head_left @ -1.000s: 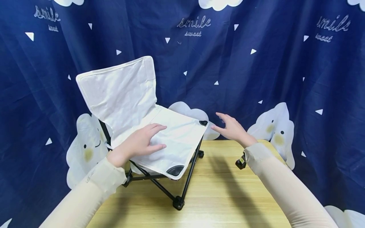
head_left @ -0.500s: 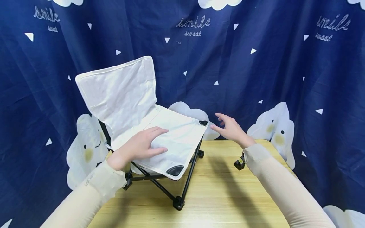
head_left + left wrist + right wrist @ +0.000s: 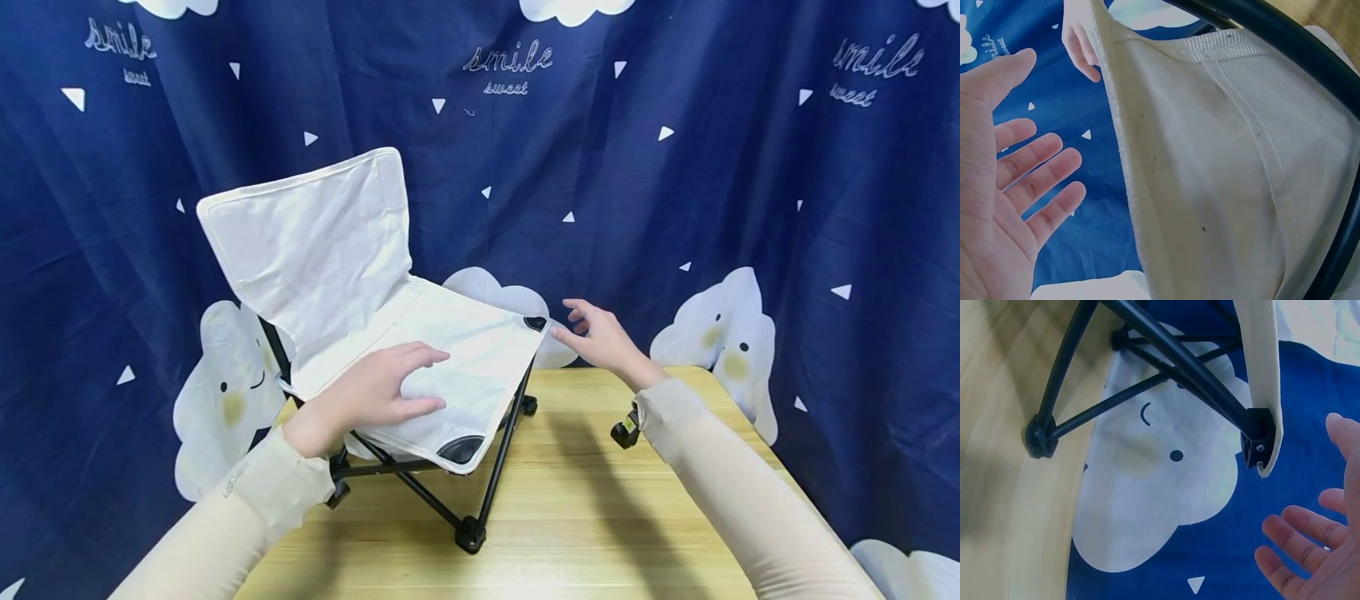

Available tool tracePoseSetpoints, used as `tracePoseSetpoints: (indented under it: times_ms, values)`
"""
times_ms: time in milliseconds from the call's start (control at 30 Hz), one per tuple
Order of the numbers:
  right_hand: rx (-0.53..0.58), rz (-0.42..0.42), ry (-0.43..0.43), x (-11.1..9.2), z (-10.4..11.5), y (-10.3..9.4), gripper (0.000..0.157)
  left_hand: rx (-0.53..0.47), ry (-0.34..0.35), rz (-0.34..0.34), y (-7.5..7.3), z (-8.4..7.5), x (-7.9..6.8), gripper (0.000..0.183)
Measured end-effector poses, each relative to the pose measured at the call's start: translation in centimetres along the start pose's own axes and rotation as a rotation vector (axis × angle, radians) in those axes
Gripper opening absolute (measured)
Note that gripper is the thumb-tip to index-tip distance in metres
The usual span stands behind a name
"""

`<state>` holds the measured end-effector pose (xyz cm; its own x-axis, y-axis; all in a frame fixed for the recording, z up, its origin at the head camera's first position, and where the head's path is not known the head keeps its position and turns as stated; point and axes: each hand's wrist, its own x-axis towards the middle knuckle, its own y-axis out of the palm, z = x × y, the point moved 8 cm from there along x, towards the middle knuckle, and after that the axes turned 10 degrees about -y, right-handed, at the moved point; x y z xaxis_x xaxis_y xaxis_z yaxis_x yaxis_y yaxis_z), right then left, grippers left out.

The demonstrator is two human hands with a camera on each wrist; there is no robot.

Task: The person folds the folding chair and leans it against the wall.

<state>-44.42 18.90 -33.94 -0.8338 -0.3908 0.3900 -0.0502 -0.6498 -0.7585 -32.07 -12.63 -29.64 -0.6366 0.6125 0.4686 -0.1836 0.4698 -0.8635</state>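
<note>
A white folding chair (image 3: 465,350) with a black tube frame stands unfolded on a wooden table, its backrest to the left. My left hand (image 3: 375,387) hovers over the near side of the seat, fingers spread and holding nothing. In the left wrist view the left hand (image 3: 1016,187) shows its palm beside the chair's pale fabric (image 3: 1191,162), apart from it. Just off the seat's far right corner is my right hand (image 3: 600,337), its fingers loosely bent. The right wrist view has this right hand (image 3: 1316,544) near the fabric corner and the black leg joint (image 3: 1259,439), also holding nothing.
The wooden table (image 3: 570,508) carries the chair's black feet (image 3: 470,534). Close behind hangs a dark blue curtain (image 3: 675,192) with white clouds and triangles. A small black device (image 3: 626,430) shows at my right wrist.
My left hand has drifted slightly right and down over the seat. The right hand has edged a little left toward the seat corner, its fingers bending slightly more. The chair stays put.
</note>
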Motion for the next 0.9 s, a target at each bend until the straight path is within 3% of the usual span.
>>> tracePoseSetpoints:
  times_ms: [900]
  values:
    - [0.032,-0.065,0.022,0.9,0.2,1.2,0.064,-0.071,0.166,-0.041,0.3,-3.2,-0.8,0.044]
